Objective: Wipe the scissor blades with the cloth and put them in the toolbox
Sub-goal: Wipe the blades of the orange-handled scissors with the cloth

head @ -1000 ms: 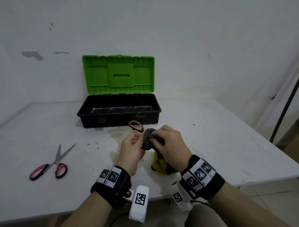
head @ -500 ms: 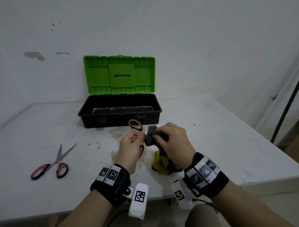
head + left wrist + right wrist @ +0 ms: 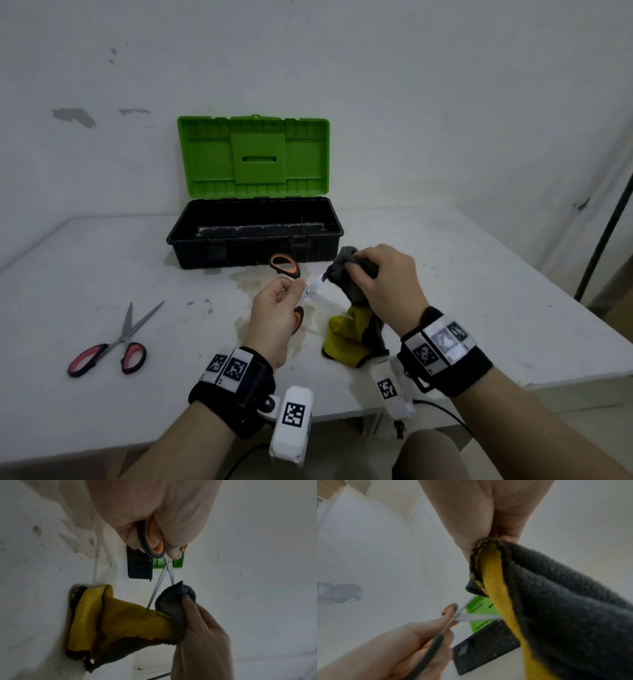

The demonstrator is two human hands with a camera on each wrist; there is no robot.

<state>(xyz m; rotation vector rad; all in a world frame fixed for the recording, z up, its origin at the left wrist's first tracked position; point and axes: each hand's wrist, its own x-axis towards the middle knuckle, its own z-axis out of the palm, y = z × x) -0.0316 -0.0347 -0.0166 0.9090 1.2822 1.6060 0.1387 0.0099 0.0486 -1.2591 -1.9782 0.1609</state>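
My left hand (image 3: pixel 281 301) grips the orange-handled scissors (image 3: pixel 286 265) by their handles, blades spread apart above the table. My right hand (image 3: pixel 380 277) pinches the grey and yellow cloth (image 3: pixel 346 270) around the tip end of the upper blade; the lower blade (image 3: pixel 154 592) is bare and points at the cloth's yellow side (image 3: pixel 120 616). The cloth's loose end (image 3: pixel 349 339) rests on the table. The black toolbox (image 3: pixel 253 236) with its green lid (image 3: pixel 253 157) raised stands just behind both hands. In the right wrist view the cloth (image 3: pixel 556 601) hides my fingers.
A second pair of scissors with red-pink handles (image 3: pixel 109 353) lies on the white table (image 3: pixel 479 291) at the left, blades slightly apart. A dark pole (image 3: pixel 606 233) leans at the far right beyond the table edge. A stain marks the table under my hands.
My right hand has slid the cloth outward along the blade, away from the pivot, and risen slightly. The blades now show between the hands. The left hand has stayed nearly still.
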